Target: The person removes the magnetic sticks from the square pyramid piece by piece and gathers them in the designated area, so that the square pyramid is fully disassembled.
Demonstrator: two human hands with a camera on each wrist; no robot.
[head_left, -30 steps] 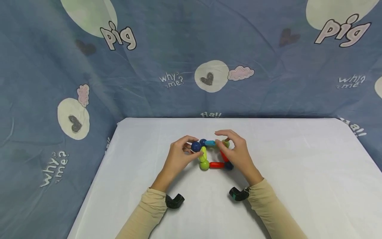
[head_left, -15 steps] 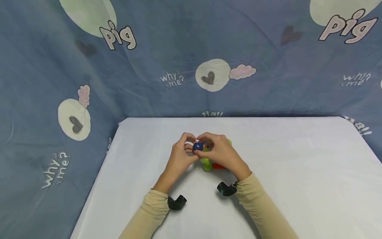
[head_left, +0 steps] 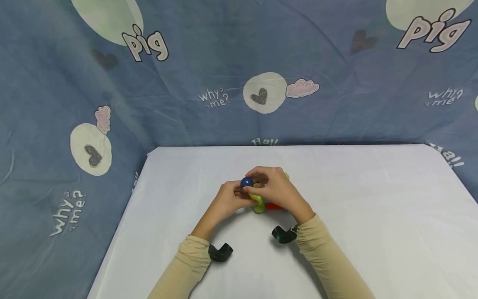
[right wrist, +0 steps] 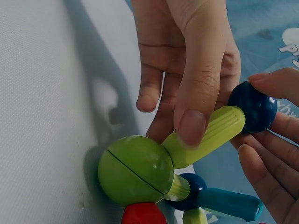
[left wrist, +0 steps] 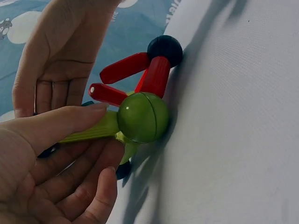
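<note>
A toy frame of coloured rods and balls sits mid-table, partly covered by the hands in the head view. My right hand pinches a blue ball at the upper end of a yellow-green rod. Lower on that same rod, my left hand grips between thumb and fingers. The rod's lower end meets a green ball close to the table. Red rods run from there toward a dark blue ball. Behind are another blue ball and a light blue rod.
A white-covered table lies under the work. Blue printed cloth hangs behind it and at the left. Black wrist cameras jut from both sleeves near the tabletop.
My right hand has moved left from the frame's far right corner and taken hold of the blue ball. My left hand has let go of that ball and slid down onto the yellow-green rod.
</note>
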